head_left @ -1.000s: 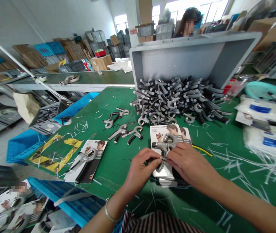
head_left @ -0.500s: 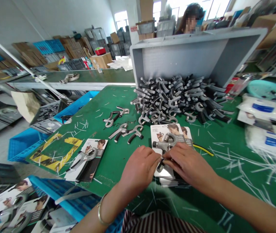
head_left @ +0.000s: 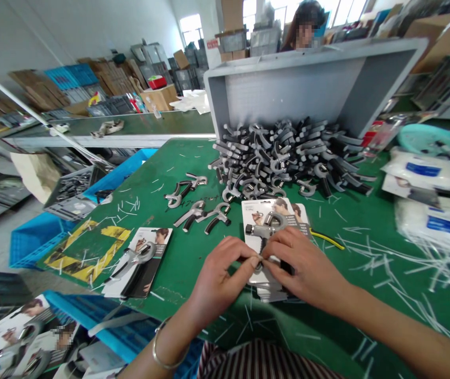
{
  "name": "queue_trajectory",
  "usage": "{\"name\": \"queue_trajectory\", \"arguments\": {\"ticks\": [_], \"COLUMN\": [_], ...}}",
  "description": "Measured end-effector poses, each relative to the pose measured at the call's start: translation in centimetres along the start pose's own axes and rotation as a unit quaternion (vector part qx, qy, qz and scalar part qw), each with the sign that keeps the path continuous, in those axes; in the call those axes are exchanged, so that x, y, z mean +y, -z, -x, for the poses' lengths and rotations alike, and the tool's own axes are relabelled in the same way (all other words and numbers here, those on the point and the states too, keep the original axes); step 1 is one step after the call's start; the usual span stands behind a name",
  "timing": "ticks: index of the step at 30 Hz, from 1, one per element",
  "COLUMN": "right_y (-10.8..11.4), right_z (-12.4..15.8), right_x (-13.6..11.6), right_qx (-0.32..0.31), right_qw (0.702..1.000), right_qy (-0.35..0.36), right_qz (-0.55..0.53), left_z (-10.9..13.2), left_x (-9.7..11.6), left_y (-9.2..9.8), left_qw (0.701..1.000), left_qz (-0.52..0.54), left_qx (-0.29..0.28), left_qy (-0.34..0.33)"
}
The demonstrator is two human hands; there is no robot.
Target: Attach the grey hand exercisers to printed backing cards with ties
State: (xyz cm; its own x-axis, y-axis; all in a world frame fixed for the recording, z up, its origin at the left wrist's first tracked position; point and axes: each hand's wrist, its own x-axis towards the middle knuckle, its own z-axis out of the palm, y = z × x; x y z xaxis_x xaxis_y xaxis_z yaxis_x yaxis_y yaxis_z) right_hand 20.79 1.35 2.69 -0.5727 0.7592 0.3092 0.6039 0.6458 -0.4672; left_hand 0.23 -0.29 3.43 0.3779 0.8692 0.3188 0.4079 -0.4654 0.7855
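Note:
A grey-and-black hand grip strengthener lies on a printed backing card, on top of a small stack of cards. My left hand comes in from the left with thumb and forefinger pinched over the strengthener's lower handle. Meeting it from the right, my right hand pinches at the same spot and covers part of the handle and card. Whatever sits between the fingertips is too small to make out. A second card with a strengthener on it lies to the left.
Loose grip strengtheners lie ahead, before a big heap spilling from a tipped grey crate. Yellow-handled pliers and scattered white strips are at right. A blue crate stands lower left. A person sits beyond.
My left hand has turned, so its thumb now shows pinched against the forefinger. Both hands' fingertips have come together over the lower handle. The view has shifted slightly.

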Motion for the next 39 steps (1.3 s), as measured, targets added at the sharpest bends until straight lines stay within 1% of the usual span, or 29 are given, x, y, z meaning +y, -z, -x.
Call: {"name": "queue_trajectory", "arguments": {"ticks": [2,4,7,9,11,13,14,15,16,17,18,19,20,21,22,23,24,25,26,28,30,31,33,35,36,37,38,39], "right_y": [-0.4,-0.9,-1.8,-2.2,-2.2,-1.7,-1.3,-0.7,-0.2,0.4,0.7,0.9,0.8,0.3,-0.3,-1.1,-1.9,-2.6,-3.1,-3.3,-2.5,-1.8,0.0,1.7,2.5,3.1,3.8,4.3], "right_z": [0.0,-0.1,-0.5,-0.6,-0.3,0.7,1.5,2.6,3.8,5.1,6.5,7.8,9.0,10.0,10.7,11.0,11.0,10.8,10.3,8.9,7.6,7.1,6.7,6.9,7.2,7.5,7.9,8.2], "right_x": [0.2,0.5,0.8,1.0,1.2,1.7,2.2,3.0,4.1,5.5,7.1,9.0,10.8,12.6,14.1,15.3,16.2,16.7,17.0,17.4,17.7,17.9,18.3,18.0,17.6,17.0,16.1,15.0], "right_qx": [0.001,0.007,0.01,0.008,0.008,0.002,0.002,0.015,0.047,0.09,0.141,0.179,0.16,0.103,0.038,-0.023,-0.071,-0.101,-0.114,-0.116,-0.121,-0.127,-0.145,-0.16,-0.159,-0.145,-0.118,-0.087], "right_qw": [1.0,0.999,0.99,0.982,0.976,0.973,0.973,0.975,0.979,0.981,0.978,0.966,0.959,0.955,0.944,0.933,0.923,0.916,0.915,0.92,0.924,0.924,0.92,0.915,0.913,0.909,0.897,0.876], "right_qy": [-0.003,0.007,0.051,0.075,0.076,0.073,0.066,0.048,0.012,-0.042,-0.106,-0.182,-0.231,-0.258,-0.291,-0.314,-0.33,-0.341,-0.345,-0.346,-0.348,-0.353,-0.365,-0.364,-0.359,-0.354,-0.349,-0.344], "right_qz": [-0.023,-0.053,-0.129,-0.176,-0.203,-0.217,-0.219,-0.215,-0.198,-0.164,-0.115,-0.039,0.041,0.101,0.148,0.176,0.187,0.186,0.176,0.141,0.097,0.07,0.001,-0.069,-0.11,-0.167,-0.242,-0.327], "left_z": [0.9,1.6,2.4,2.6,2.8,3.1,3.2,3.3,3.4,3.3,3.2,2.9,2.4,1.8,1.0,0.0,-1.0,-2.0,-2.8,-4.0,-4.2,-4.0,-2.9,-1.8,-1.3,-1.0,-0.8,-0.9], "left_x": [-1.0,-2.0,-3.7,-4.6,-5.2,-5.4,-5.3,-5.2,-5.1,-5.0,-5.0,-5.0,-5.0,-5.1,-5.2,-5.3,-5.4,-5.5,-5.4,-5.2,-4.7,-4.5,-4.3,-4.4,-4.5,-4.7,-4.9,-5.0], "left_y": [-1.0,-2.1,-3.2,-3.5,-3.5,-3.2,-2.9,-2.5,-2.0,-1.5,-1.1,-0.8,-0.6,-0.7,-0.8,-1.1,-1.4,-1.6,-1.7,-1.3,-0.3,0.3,1.3,1.5,1.3,1.0,0.7,0.4], "left_qw": [1.0,0.998,0.994,0.99,0.985,0.983,0.985,0.989,0.992,0.993,0.992,0.99,0.986,0.982,0.978,0.975,0.972,0.969,0.967,0.96,0.957,0.957,0.959,0.952,0.943,0.932,0.921,0.912], "left_qz": [-0.007,-0.038,-0.088,-0.117,-0.134,-0.138,-0.132,-0.118,-0.1,-0.081,-0.064,-0.053,-0.048,-0.045,-0.042,-0.034,-0.024,-0.015,-0.009,-0.01,-0.017,-0.013,0.031,0.126,0.181,0.23,0.269,0.296], "left_qx": [0.006,0.022,0.06,0.084,0.106,0.118,0.111,0.092,0.068,0.048,0.038,0.036,0.04,0.046,0.045,0.032,0.011,-0.013,-0.038,-0.08,-0.086,-0.071,-0.018,0.035,0.054,0.065,0.071,0.076], "left_qy": [0.026,0.043,0.03,-0.001,-0.026,-0.023,-0.007,0.015,0.043,0.071,0.1,0.126,0.153,0.178,0.2,0.219,0.234,0.245,0.253,0.268,0.278,0.281,0.281,0.276,0.274,0.273,0.274,0.273]}}
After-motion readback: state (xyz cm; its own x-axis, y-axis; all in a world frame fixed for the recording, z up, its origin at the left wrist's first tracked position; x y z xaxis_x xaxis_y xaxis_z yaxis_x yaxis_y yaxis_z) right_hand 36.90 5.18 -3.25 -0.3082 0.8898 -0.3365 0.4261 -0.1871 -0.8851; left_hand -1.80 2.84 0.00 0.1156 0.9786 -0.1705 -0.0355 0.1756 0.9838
